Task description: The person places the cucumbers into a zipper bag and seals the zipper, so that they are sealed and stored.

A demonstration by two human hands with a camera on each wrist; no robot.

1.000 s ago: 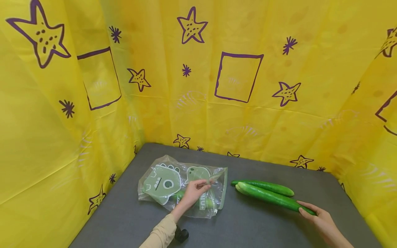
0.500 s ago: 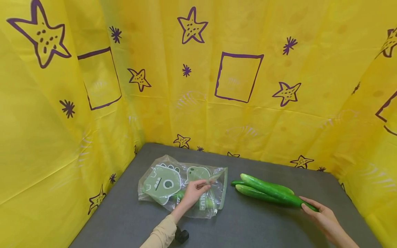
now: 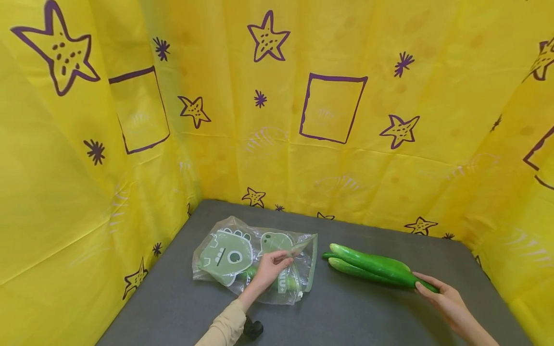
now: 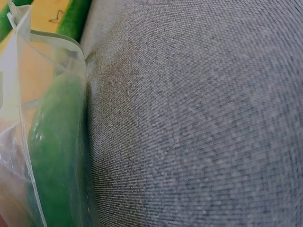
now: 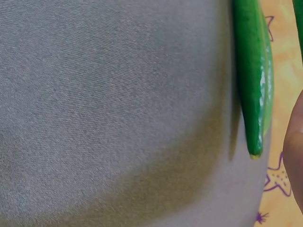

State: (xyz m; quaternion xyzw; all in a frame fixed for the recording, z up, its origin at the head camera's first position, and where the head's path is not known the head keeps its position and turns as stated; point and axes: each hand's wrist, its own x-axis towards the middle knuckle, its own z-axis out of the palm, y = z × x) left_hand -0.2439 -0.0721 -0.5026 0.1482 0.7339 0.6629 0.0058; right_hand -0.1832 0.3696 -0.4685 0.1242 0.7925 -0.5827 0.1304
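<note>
My left hand (image 3: 271,268) pinches the rim of a clear zip bag (image 3: 311,269) with green cartoon prints, lying on the table. A cucumber (image 4: 57,146) shows through the plastic in the left wrist view. To the right, my right hand (image 3: 447,300) grips the near end of a cucumber (image 3: 368,257), whose pale tip points toward the bag. That cucumber is raised a little over a second cucumber (image 3: 355,271) and partly hides a third one (image 3: 326,256) behind. In the right wrist view, a table cucumber (image 5: 253,94) is near my thumb (image 5: 296,151).
The grey cloth-covered table (image 3: 329,317) is bordered by yellow curtains (image 3: 242,163) with purple stars at the back and sides. A small black object (image 3: 254,329) sits beside my left sleeve (image 3: 225,324).
My right hand has lifted its cucumber's pale tip off the lower cucumber, then shifted it slightly left. My left hand and the bag have stayed in place.
</note>
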